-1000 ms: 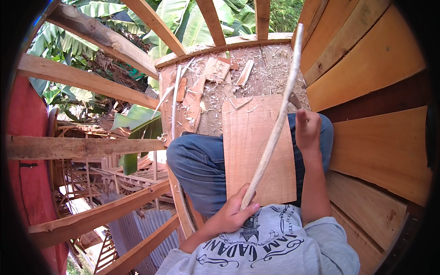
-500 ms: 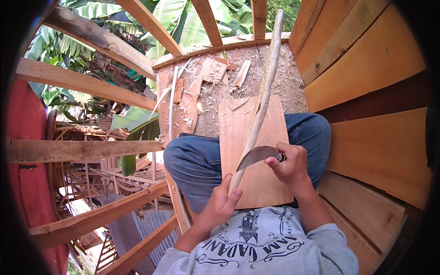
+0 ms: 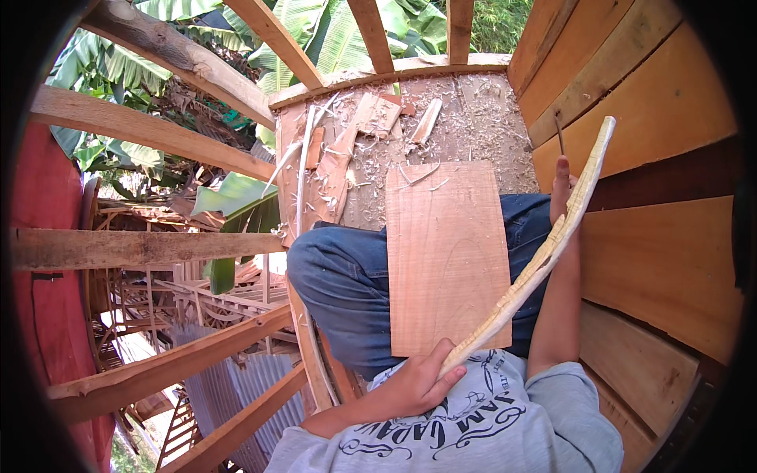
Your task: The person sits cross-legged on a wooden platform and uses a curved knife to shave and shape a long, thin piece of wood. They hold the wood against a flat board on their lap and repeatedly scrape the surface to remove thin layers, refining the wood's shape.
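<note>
A long pale wooden stick [image 3: 544, 272], slightly curved with a rough yellowish cut face, slants from my shirt up to the right. Its lower end is gripped by my left hand [image 3: 426, 380], fingers wrapped round it. Beyond the stick, over my right knee, my right hand [image 3: 561, 188] is closed on a curved knife [image 3: 561, 134]. The blade points away from me and shows nearly edge-on; the handle is hidden in the fist. Part of that hand and forearm is behind the stick. Across my lap lies a flat wooden board [image 3: 445, 268] with a few curled shavings on its far end.
Wood shavings and offcuts [image 3: 378, 115] litter the plank floor [image 3: 489, 118] ahead. A thin pale strip [image 3: 303, 169] lies at its left edge. Plank walls [image 3: 654, 244] rise close on my right. Open wooden rails [image 3: 150, 250] run along the left, with banana leaves [image 3: 296, 43] outside.
The stick's far end has swung right and nearer, off the board. My right hand and the knife have moved up and right, away from the stick's lower part. My left hand has shifted right and closer.
</note>
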Motion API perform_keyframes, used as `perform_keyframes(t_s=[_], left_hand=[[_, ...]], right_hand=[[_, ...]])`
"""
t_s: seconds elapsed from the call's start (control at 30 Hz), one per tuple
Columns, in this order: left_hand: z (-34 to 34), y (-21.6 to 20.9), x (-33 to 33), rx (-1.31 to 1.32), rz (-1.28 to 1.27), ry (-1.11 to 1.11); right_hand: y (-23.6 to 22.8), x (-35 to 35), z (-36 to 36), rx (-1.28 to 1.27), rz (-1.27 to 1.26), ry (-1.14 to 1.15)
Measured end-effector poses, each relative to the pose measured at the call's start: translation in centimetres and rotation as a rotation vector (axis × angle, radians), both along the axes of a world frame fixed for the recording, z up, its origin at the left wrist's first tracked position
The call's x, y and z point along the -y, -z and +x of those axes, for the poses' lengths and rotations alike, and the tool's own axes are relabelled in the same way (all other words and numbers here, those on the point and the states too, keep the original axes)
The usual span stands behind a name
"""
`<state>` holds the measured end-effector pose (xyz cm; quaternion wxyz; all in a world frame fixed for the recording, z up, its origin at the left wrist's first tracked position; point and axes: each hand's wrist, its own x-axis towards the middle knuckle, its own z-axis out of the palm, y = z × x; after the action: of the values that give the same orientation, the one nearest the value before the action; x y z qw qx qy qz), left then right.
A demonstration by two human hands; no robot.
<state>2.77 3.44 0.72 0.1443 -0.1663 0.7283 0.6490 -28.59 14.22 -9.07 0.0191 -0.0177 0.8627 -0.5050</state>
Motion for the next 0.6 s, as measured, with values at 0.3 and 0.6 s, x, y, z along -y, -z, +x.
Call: perform_keyframes(t_s=[0.3,0.6], left_hand=[[-0.6,3.1,6.1,-0.154,-0.251,-0.565],[2.9,7.4,8.9,-0.169,-0.607,-0.442]], right_hand=[[1.0,-2.2,5.1,0.027,-0.06,-0.318],[-3.3,1.7,9.3,0.105,-0.186,-0.637]])
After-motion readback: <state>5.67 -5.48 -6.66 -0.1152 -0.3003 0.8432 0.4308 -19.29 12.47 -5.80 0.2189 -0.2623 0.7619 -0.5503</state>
